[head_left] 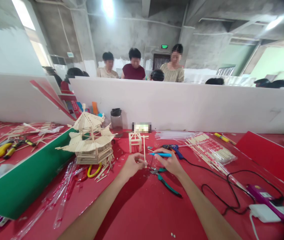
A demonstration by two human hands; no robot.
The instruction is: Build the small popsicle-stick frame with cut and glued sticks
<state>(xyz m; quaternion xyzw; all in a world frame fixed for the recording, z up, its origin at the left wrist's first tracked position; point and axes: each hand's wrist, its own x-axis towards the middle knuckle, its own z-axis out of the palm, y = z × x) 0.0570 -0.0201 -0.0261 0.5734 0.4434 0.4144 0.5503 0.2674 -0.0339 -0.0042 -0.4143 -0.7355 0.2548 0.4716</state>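
Okay, pinching a thin wooden stick (144,148) by its near end with the left hand (133,163), thumb and fingertips together on it. Holding a blue pen (164,155) in the right hand (168,162), fingers closed around the barrel, tip aimed left at the middle of the stick. Can't tell whether touching or just short of it; too blurred there. Equally unclear whether joined to the short crosspiece (146,136) at the far end or only overlapping.

Looks partway, going by what shows. Done: a small wooden frame (134,144), just left of the stick, standing on legs with crossbars on. Also well built up: a tiered pavilion model (94,141) farther left, with slatted roofs on. Left, as judged: the stick in hand, apparently not yet part of the frame, and no slatted roof to see on that frame.

Lying on the red table (152,213): green-handled cutters (168,185) just near of the right hand, a blue glue gun (175,150) just beyond it, a pack of sticks (213,148) farther right.
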